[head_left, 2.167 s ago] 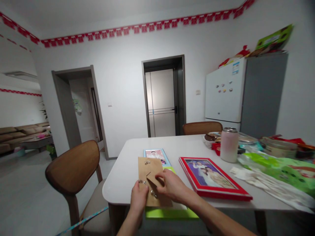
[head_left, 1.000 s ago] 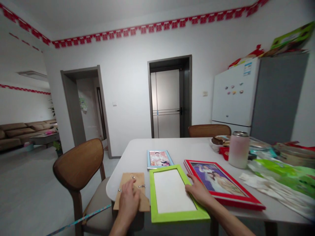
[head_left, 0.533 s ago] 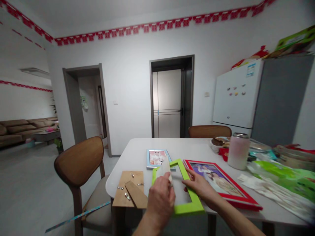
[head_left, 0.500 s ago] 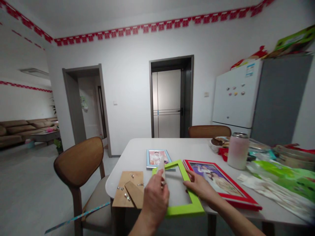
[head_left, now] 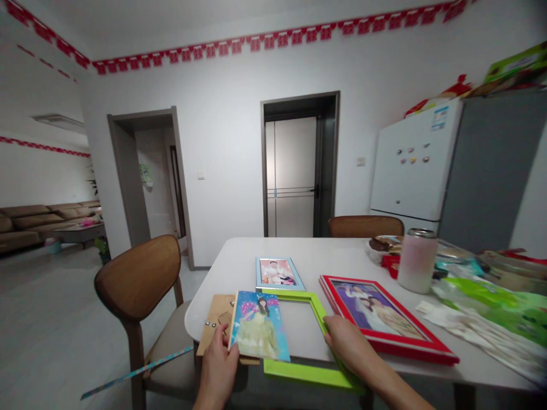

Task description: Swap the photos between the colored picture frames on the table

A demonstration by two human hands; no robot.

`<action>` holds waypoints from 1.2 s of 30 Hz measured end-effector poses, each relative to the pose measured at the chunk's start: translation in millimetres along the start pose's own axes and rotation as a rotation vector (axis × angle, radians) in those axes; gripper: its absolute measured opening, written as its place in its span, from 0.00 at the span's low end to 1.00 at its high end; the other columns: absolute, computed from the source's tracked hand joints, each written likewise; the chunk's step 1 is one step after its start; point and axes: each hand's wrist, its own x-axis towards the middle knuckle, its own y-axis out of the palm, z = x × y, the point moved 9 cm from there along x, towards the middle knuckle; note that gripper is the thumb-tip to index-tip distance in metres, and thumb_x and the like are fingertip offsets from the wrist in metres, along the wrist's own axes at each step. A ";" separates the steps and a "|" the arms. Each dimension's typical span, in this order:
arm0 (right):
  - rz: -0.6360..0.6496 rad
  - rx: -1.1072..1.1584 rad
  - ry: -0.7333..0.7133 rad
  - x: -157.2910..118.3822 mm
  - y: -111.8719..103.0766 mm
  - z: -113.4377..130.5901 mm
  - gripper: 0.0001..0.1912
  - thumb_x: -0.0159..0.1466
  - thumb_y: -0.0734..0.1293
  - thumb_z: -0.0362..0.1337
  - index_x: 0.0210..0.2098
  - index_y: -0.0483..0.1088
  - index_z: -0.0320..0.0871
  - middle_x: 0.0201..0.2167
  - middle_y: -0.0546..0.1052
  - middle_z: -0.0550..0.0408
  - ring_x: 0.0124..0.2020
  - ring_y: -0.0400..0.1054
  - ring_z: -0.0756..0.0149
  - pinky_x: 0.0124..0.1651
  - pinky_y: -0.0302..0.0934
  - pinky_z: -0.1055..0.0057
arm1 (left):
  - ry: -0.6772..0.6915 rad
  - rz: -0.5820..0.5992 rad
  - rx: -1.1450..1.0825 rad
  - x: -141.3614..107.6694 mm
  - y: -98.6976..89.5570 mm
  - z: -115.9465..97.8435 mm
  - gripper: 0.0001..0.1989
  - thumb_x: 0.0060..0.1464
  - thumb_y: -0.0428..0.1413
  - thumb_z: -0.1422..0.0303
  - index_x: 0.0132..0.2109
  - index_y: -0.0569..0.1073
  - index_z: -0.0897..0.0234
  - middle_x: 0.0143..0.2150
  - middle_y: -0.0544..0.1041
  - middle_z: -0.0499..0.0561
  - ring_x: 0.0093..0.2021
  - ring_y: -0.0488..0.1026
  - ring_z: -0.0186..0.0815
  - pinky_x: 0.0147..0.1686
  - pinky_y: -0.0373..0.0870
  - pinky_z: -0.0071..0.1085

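My left hand (head_left: 219, 360) is closed on the left edge of a photo print (head_left: 258, 327) of a person in a yellow-green dress on a blue background. The print faces up and covers the left part of a bright green picture frame (head_left: 314, 373). My right hand (head_left: 352, 347) grips that frame by its right side; most of those fingers are hidden. Through the frame's opening the white table shows. Partly under the print and my left hand lies a brown backing board (head_left: 211, 324) with small metal clips.
A red picture frame (head_left: 431, 344) with a photo lies to the right, and a light blue one (head_left: 280, 273) lies farther back. A pink-white bottle (head_left: 417, 262), white gloves (head_left: 465, 326) and a green package (head_left: 508, 307) sit at right. Wooden chair (head_left: 139, 279) at left.
My left hand has moved left and lower. The thin white piece it held edge-on now lies tilted flat, showing the printed picture. My right hand has slid slightly down the green frame's side.
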 end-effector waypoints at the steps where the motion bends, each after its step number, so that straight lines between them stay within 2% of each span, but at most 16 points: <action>1: 0.005 0.001 -0.001 0.0 0.6 0.5 0.10 0.53 0.56 0.27 0.29 0.68 0.35 0.30 0.73 0.41 0.34 0.68 0.59 0.35 0.56 0.70 | 0.007 0.001 0.049 -0.5 -1.1 -1.7 0.19 0.45 0.45 0.68 0.47 0.61 0.67 0.28 0.70 0.46 0.28 0.70 0.34 0.30 0.63 0.27; 6: 0.009 0.027 0.020 -0.9 0.3 -0.2 0.10 0.54 0.56 0.28 0.30 0.69 0.34 0.32 0.72 0.40 0.36 0.67 0.58 0.38 0.56 0.69 | 0.043 0.011 0.238 -4.4 -3.4 -10.9 0.17 0.47 0.44 0.69 0.46 0.63 0.66 0.37 0.71 0.52 0.39 0.69 0.38 0.38 0.63 0.31; 10: 0.017 0.041 0.026 -6.2 -0.6 2.1 0.12 0.54 0.56 0.28 0.31 0.69 0.33 0.33 0.71 0.39 0.36 0.67 0.59 0.40 0.57 0.68 | 0.088 0.011 0.352 -9.2 -2.0 -21.9 0.17 0.47 0.45 0.70 0.47 0.63 0.64 0.43 0.68 0.54 0.44 0.65 0.38 0.42 0.61 0.29; 13: -0.060 0.083 -0.011 -11.8 -5.4 14.2 0.16 0.53 0.57 0.28 0.39 0.67 0.30 0.42 0.68 0.36 0.44 0.63 0.56 0.46 0.55 0.66 | 0.144 -0.002 0.403 -11.4 -1.3 -28.8 0.16 0.48 0.44 0.70 0.46 0.64 0.63 0.43 0.68 0.54 0.45 0.65 0.38 0.44 0.61 0.30; 15: -0.116 0.192 -0.059 -13.8 -7.2 28.6 0.21 0.53 0.58 0.30 0.46 0.64 0.31 0.47 0.66 0.37 0.49 0.60 0.56 0.50 0.53 0.66 | 0.204 -0.005 0.392 -12.4 1.0 -33.0 0.16 0.48 0.44 0.71 0.45 0.64 0.65 0.42 0.68 0.54 0.46 0.64 0.39 0.45 0.60 0.32; 17: -0.106 0.355 -0.079 -11.2 -2.3 43.0 0.23 0.53 0.57 0.32 0.49 0.61 0.32 0.45 0.68 0.40 0.45 0.64 0.60 0.48 0.55 0.67 | 0.259 -0.002 0.368 -13.6 4.9 -36.3 0.17 0.47 0.44 0.72 0.45 0.65 0.67 0.43 0.68 0.55 0.46 0.63 0.39 0.47 0.59 0.35; 19: -0.067 0.510 -0.049 -3.5 5.9 54.2 0.24 0.53 0.57 0.33 0.49 0.61 0.32 0.39 0.72 0.43 0.37 0.68 0.64 0.42 0.59 0.70 | 0.297 0.015 0.346 -14.7 10.9 -39.1 0.17 0.45 0.45 0.72 0.45 0.65 0.67 0.44 0.68 0.56 0.47 0.63 0.40 0.48 0.58 0.36; 22: 0.022 0.717 0.119 11.4 25.0 59.0 0.27 0.51 0.58 0.33 0.51 0.58 0.32 0.28 0.75 0.49 0.24 0.68 0.69 0.29 0.60 0.74 | 0.347 0.060 0.306 -16.5 22.1 -45.4 0.19 0.43 0.47 0.72 0.46 0.66 0.68 0.47 0.67 0.57 0.50 0.61 0.41 0.50 0.56 0.39; 24: 0.094 0.879 0.221 18.8 39.9 61.8 0.30 0.49 0.58 0.32 0.52 0.56 0.32 0.22 0.74 0.53 0.17 0.64 0.72 0.21 0.57 0.77 | 0.387 0.096 0.277 -17.9 29.8 -51.2 0.21 0.41 0.47 0.73 0.46 0.66 0.68 0.49 0.66 0.58 0.51 0.60 0.42 0.52 0.55 0.40; 26: 0.131 1.003 0.244 24.3 48.0 68.3 0.29 0.46 0.59 0.30 0.49 0.60 0.33 0.20 0.73 0.56 0.15 0.63 0.73 0.18 0.54 0.78 | 0.422 0.132 0.258 -19.0 37.0 -56.2 0.23 0.40 0.47 0.74 0.47 0.66 0.69 0.50 0.66 0.58 0.52 0.59 0.43 0.53 0.54 0.41; 28: 0.152 1.100 0.215 27.5 48.5 77.7 0.23 0.44 0.59 0.27 0.42 0.67 0.34 0.19 0.74 0.56 0.17 0.65 0.71 0.20 0.56 0.78 | 0.446 0.162 0.251 -19.0 43.0 -60.0 0.25 0.38 0.48 0.75 0.48 0.66 0.68 0.52 0.65 0.58 0.53 0.58 0.43 0.53 0.53 0.42; 30: 0.157 1.222 0.202 27.8 41.3 87.0 0.19 0.44 0.58 0.27 0.35 0.70 0.34 0.19 0.74 0.55 0.20 0.67 0.70 0.22 0.58 0.78 | 0.474 0.190 0.251 -18.1 48.4 -64.9 0.28 0.36 0.48 0.76 0.50 0.65 0.67 0.54 0.62 0.58 0.55 0.56 0.44 0.54 0.51 0.43; 32: 0.114 1.362 0.188 26.5 23.2 95.4 0.16 0.45 0.59 0.29 0.33 0.70 0.35 0.21 0.75 0.55 0.21 0.67 0.70 0.23 0.59 0.77 | 0.495 0.198 0.241 -15.5 51.0 -72.0 0.31 0.35 0.48 0.77 0.52 0.62 0.68 0.56 0.60 0.57 0.56 0.54 0.44 0.55 0.49 0.43; 36: 0.035 1.544 0.083 19.9 -23.2 110.9 0.19 0.49 0.62 0.37 0.40 0.65 0.39 0.27 0.74 0.55 0.22 0.66 0.71 0.25 0.60 0.76 | 0.482 0.084 0.064 -6.5 38.2 -95.0 0.26 0.42 0.43 0.78 0.53 0.62 0.67 0.55 0.62 0.55 0.56 0.55 0.38 0.56 0.49 0.37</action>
